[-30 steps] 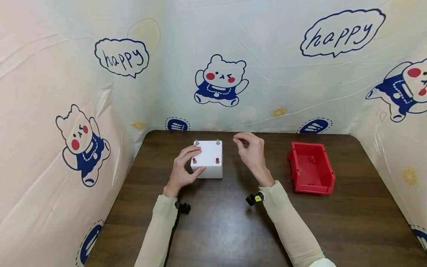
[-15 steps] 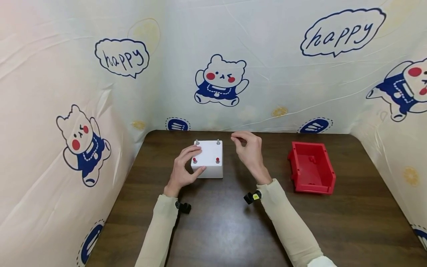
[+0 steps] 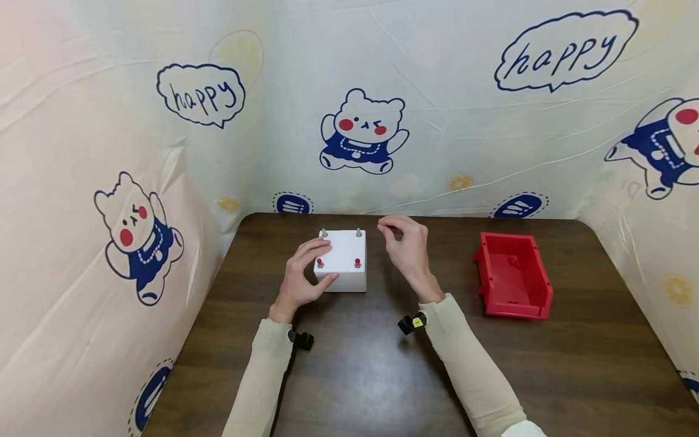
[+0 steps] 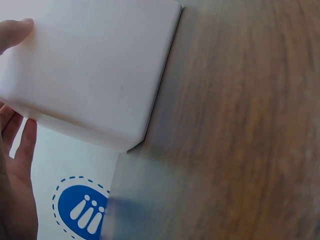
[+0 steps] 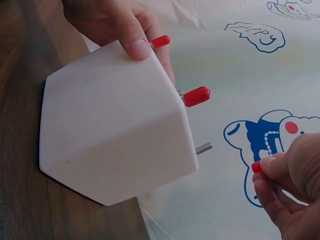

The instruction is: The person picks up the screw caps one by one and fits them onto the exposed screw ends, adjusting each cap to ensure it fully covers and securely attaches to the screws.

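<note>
A white box (image 3: pixel 349 281) stands on the table towards the back. On its top, the two front toggle switches wear red caps (image 5: pixel 197 96), and the two back ones show a bare metal lever (image 5: pixel 204 148). My left hand (image 3: pixel 297 276) grips the box from the left, thumb on the front face and fingers over the top and far side. Right of the box, my right hand (image 3: pixel 409 252) hovers at the height of its top. Between thumb and forefinger it pinches a small red cap (image 5: pixel 256 167), apart from the levers.
A red plastic bin (image 3: pixel 513 276) sits to the right on the dark wooden table (image 3: pixel 355 376). A printed cloth (image 3: pixel 448 121) with bears hangs right behind the table's back edge and at both sides.
My right hand has shifted slightly left, closer to the box, then stayed nearly still. The left hand and the box have held their place.
</note>
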Motion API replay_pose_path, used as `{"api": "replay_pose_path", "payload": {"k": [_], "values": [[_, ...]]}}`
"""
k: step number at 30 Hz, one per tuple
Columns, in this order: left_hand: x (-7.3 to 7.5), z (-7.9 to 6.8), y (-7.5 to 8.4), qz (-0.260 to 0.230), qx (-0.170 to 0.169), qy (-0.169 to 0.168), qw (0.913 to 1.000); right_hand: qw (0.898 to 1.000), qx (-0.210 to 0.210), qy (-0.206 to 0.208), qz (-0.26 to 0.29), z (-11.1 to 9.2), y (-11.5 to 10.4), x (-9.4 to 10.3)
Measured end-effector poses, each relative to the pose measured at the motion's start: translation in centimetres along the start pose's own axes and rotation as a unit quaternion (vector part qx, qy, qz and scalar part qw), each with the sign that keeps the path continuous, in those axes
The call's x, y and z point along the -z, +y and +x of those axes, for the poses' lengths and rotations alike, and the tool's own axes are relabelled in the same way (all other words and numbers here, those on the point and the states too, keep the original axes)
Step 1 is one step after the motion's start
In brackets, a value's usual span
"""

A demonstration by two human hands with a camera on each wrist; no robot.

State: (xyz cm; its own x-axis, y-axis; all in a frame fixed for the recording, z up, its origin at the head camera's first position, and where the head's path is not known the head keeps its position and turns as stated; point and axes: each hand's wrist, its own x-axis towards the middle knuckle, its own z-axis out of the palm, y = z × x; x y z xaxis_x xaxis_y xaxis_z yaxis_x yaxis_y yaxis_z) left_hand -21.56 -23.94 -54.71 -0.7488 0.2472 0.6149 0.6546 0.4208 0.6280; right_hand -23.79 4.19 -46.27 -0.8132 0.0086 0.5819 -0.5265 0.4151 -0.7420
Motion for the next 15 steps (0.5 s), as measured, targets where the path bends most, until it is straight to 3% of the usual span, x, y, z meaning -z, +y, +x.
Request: {"api": "replay_pose_path", "payload": {"k": [7, 15], "values": [[-0.3, 0.0, 0.5, -0.007, -0.006, 0.013, 0.9999, 1.0, -0.002, 0.0, 0.001, 0.0, 0.2, -0.1], [0.3, 0.8, 3.6, -0.017, -0.002, 0.015, 0.9997, 1.0, 0.016, -0.001, 0.006, 0.4, 0.4, -0.4]]}}
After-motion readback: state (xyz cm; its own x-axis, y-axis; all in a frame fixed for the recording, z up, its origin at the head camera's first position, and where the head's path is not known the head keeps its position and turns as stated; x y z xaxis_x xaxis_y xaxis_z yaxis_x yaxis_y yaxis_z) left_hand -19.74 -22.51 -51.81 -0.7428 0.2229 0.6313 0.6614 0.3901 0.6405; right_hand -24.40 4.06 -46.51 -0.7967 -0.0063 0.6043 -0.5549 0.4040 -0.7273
